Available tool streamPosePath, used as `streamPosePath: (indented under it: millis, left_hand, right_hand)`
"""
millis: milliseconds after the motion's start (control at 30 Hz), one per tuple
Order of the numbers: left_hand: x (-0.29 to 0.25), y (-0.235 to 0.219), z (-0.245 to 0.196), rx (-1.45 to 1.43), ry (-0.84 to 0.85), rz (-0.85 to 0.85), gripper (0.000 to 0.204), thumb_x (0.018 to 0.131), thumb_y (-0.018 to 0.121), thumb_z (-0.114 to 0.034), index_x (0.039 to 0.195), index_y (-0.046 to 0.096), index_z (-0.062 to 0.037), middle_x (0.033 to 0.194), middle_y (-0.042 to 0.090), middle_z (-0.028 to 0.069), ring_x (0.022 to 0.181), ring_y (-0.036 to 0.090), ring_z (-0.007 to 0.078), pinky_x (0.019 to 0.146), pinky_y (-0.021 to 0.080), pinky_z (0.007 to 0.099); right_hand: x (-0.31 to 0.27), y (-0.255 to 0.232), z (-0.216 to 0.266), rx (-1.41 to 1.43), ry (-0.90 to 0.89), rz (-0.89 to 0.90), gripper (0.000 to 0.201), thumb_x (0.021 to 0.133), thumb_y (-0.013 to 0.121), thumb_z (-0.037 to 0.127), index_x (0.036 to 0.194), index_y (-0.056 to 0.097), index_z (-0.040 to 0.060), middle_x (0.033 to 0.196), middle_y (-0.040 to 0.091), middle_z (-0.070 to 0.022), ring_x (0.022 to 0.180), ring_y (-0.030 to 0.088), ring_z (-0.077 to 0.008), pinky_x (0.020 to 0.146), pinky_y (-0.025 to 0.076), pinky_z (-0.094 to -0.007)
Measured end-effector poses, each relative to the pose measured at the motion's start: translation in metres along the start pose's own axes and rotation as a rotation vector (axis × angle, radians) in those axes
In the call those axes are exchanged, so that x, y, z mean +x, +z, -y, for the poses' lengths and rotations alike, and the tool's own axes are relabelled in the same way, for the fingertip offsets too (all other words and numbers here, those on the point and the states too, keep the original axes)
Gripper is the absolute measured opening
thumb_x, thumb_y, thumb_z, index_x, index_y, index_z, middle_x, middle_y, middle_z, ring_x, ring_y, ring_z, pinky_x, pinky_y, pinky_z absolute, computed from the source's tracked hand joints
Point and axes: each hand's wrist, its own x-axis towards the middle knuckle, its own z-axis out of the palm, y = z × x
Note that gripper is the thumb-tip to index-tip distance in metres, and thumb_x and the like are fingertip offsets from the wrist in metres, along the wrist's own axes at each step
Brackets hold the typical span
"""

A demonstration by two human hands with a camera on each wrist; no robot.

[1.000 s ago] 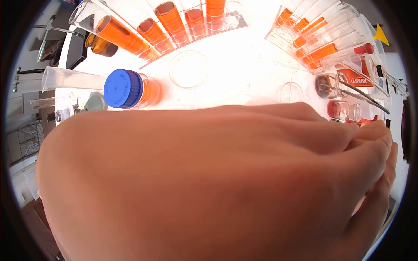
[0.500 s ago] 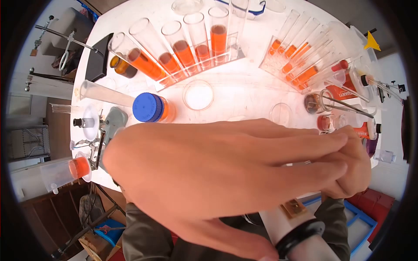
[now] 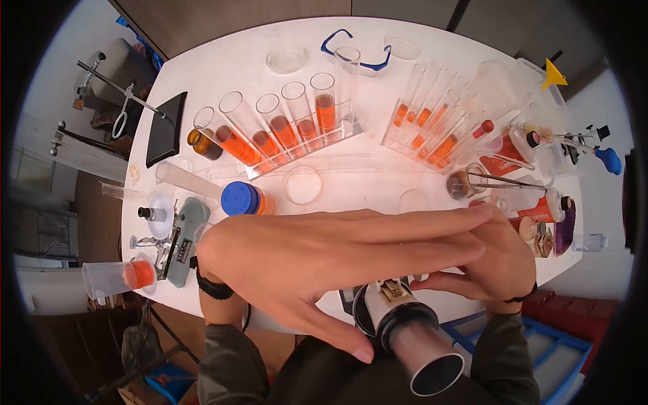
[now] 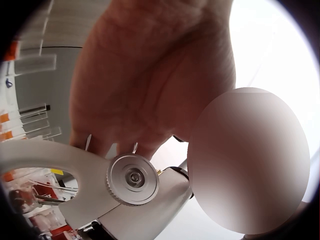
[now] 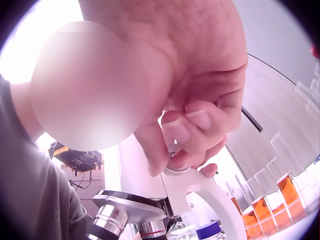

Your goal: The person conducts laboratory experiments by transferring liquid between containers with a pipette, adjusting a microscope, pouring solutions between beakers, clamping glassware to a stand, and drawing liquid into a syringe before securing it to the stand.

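A microscope (image 3: 432, 358) stands right in front of the person, its eyepiece tube angled up in the head view. My left hand (image 3: 324, 260) reaches above it with fingers straight, their tips overlapping the back of my right hand (image 3: 503, 253). The thumb of the left hand points down beside the tube. In the right wrist view, the curled fingers and thumb of my right hand (image 5: 195, 120) pinch a silver knurled knob (image 5: 177, 170) on the microscope's side. On the side facing the left wrist camera, another round knob (image 4: 133, 179) has no fingers on it.
Beyond the hands are a blue-capped bottle (image 3: 241, 200), a petri dish (image 3: 303, 185) and two racks of tubes with orange liquid, one at left (image 3: 304, 155), one at right (image 3: 412, 152). A balance (image 3: 185, 246) stands left; a jar with tweezers (image 3: 466, 182) stands right.
The head view has drawn back from the left hand, showing more of the table, the microscope tube and both forearms. The left hand's fingers stay stretched over the right hand.
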Motion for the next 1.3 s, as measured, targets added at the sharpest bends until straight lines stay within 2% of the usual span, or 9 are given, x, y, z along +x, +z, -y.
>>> streamPosePath:
  millis: [233, 333, 400, 533, 700, 767, 967, 1167, 1300]
  left_hand:
    - [0.001, 0.009, -0.029, 0.068, -0.279, -0.076, 0.121, 0.071, 0.09, -0.022, 0.16, 0.014, 0.0061, 0.165, 0.013, 0.0309, 0.153, 0.022, 0.0416, 0.122, 0.026, 0.0432]
    - [0.003, 0.021, -0.041, 0.099, -0.41, -0.127, 0.118, 0.072, 0.088, -0.027, 0.159, 0.017, 0.0058, 0.162, 0.025, 0.0294, 0.147, 0.035, 0.0408, 0.119, 0.032, 0.0456]
    - [0.006, 0.031, -0.055, 0.603, -0.512, -0.186, 0.105, 0.075, 0.084, -0.033, 0.155, 0.029, 0.0061, 0.15, 0.046, 0.0272, 0.135, 0.052, 0.0395, 0.115, 0.038, 0.0493]
    - [0.005, 0.05, -0.068, 0.83, -0.564, -0.286, 0.09, 0.077, 0.082, -0.046, 0.143, 0.05, 0.0059, 0.132, 0.063, 0.0234, 0.125, 0.061, 0.0355, 0.11, 0.043, 0.0503]
    - [0.01, 0.062, -0.064, 0.952, -0.576, -0.339, 0.09, 0.076, 0.083, -0.051, 0.14, 0.054, 0.0042, 0.129, 0.065, 0.0232, 0.121, 0.064, 0.0339, 0.1, 0.053, 0.0432]
    - [0.01, 0.061, -0.064, 0.981, -0.546, -0.344, 0.088, 0.075, 0.083, -0.051, 0.139, 0.056, 0.0038, 0.127, 0.067, 0.0235, 0.118, 0.066, 0.0338, 0.096, 0.056, 0.0411]
    - [0.009, 0.055, -0.067, 0.802, -0.566, -0.4, 0.082, 0.073, 0.088, -0.045, 0.139, 0.06, -0.0041, 0.125, 0.069, 0.0208, 0.111, 0.07, 0.0349, 0.093, 0.057, 0.0404]
    - [0.006, 0.049, -0.063, 0.819, -0.48, -0.33, 0.067, 0.086, 0.078, -0.042, 0.135, 0.056, -0.0028, 0.125, 0.066, 0.0267, 0.108, 0.069, 0.0394, 0.084, 0.059, 0.0421]
    - [0.01, 0.05, -0.066, 0.766, -0.625, -0.4, 0.069, 0.076, 0.088, -0.036, 0.133, 0.063, -0.0067, 0.125, 0.069, 0.0186, 0.114, 0.069, 0.0347, 0.094, 0.056, 0.0394]
  right_hand:
    - [0.005, -0.007, 0.009, 0.027, 0.063, 0.034, 0.038, 0.078, 0.081, 0.017, 0.107, 0.059, 0.0067, 0.085, 0.066, -0.0091, 0.065, 0.066, -0.0294, 0.053, 0.05, -0.0387]
    - [0.004, -0.005, 0.008, 0.047, 0.087, 0.075, 0.039, 0.078, 0.079, 0.013, 0.108, 0.053, 0.0083, 0.088, 0.064, -0.0104, 0.067, 0.065, -0.0298, 0.053, 0.049, -0.0405]
    - [0.005, -0.006, 0.007, 0.043, 0.078, 0.066, 0.039, 0.079, 0.078, 0.013, 0.108, 0.052, 0.0081, 0.091, 0.064, -0.0105, 0.069, 0.065, -0.0296, 0.054, 0.049, -0.0404]
    - [0.005, -0.013, 0.012, 0.069, 0.094, 0.118, 0.042, 0.084, 0.076, 0.014, 0.118, 0.052, 0.0067, 0.099, 0.064, -0.0103, 0.079, 0.067, -0.0306, 0.06, 0.051, -0.0415]
    - [0.002, -0.017, 0.014, 0.075, 0.137, 0.16, 0.045, 0.088, 0.073, 0.019, 0.126, 0.053, 0.0067, 0.098, 0.065, -0.0095, 0.083, 0.067, -0.0319, 0.062, 0.051, -0.0423]
    - [-0.001, -0.015, 0.013, 0.004, 0.093, 0.034, 0.045, 0.083, 0.081, 0.022, 0.121, 0.061, 0.0107, 0.078, 0.063, -0.0022, 0.061, 0.063, -0.0255, 0.053, 0.049, -0.0367]
    - [-0.006, -0.017, 0.014, -0.001, 0.13, 0.006, 0.045, 0.085, 0.08, 0.023, 0.123, 0.06, 0.0096, 0.076, 0.065, -0.0047, 0.062, 0.064, -0.0264, 0.055, 0.049, -0.037]
    - [-0.007, -0.016, 0.008, -0.11, 0.293, 0.072, 0.04, 0.091, 0.074, 0.025, 0.122, 0.057, 0.0089, 0.077, 0.067, -0.0088, 0.064, 0.066, -0.0283, 0.059, 0.049, -0.0394]
    - [-0.006, -0.013, 0.005, -0.085, 0.26, 0.092, 0.036, 0.092, 0.072, 0.025, 0.12, 0.056, 0.0087, 0.077, 0.068, -0.0093, 0.067, 0.067, -0.0297, 0.061, 0.049, -0.0411]
